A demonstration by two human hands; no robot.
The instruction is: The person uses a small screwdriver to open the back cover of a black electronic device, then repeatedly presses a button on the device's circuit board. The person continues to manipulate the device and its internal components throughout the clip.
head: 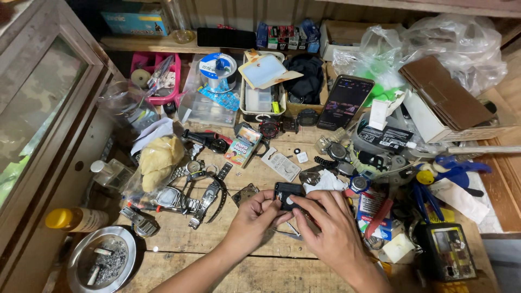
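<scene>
My left hand (251,220) and my right hand (330,228) meet over the wooden workbench (217,260), both gripping a small black watch case (286,194) with a pale round part at its middle. The left thumb and fingers pinch its left side. Fingers of the right hand press on its right side and hide that part. A thin metal tool (290,232) lies on the bench under the hands; whether a hand holds it is unclear.
Several wristwatches (201,198) lie left of the hands. A round metal ashtray (103,263) and a yellow-capped bottle (76,218) sit at the front left. A smartphone (345,101), boxes, plastic bags and blue-handled pliers (434,182) crowd the back and right.
</scene>
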